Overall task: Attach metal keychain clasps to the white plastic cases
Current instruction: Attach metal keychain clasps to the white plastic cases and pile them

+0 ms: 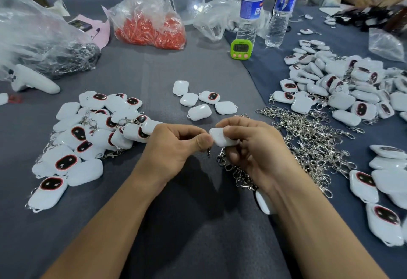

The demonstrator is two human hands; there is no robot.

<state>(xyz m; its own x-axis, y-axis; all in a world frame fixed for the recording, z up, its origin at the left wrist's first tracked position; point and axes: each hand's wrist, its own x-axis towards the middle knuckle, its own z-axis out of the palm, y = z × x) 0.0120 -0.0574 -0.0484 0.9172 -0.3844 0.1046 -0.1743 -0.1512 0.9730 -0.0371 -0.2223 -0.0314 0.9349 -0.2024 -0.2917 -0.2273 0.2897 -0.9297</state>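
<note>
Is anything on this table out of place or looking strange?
Nothing is spilled or broken. One stray case lies half hidden under the wrist of the right hand, which grips the held case, beside the clasps and apart from the piles; the arm may knock it.

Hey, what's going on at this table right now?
A person is fitting keychain clasps to white cases. The right hand holds one white case, and the left hand pinches a metal clasp at its corner; whether it is hooked on yet is hidden. On the left lie heaped cases with clasps, five bare cases sit in the middle, and a pile of loose clasps lies to the right.
</note>
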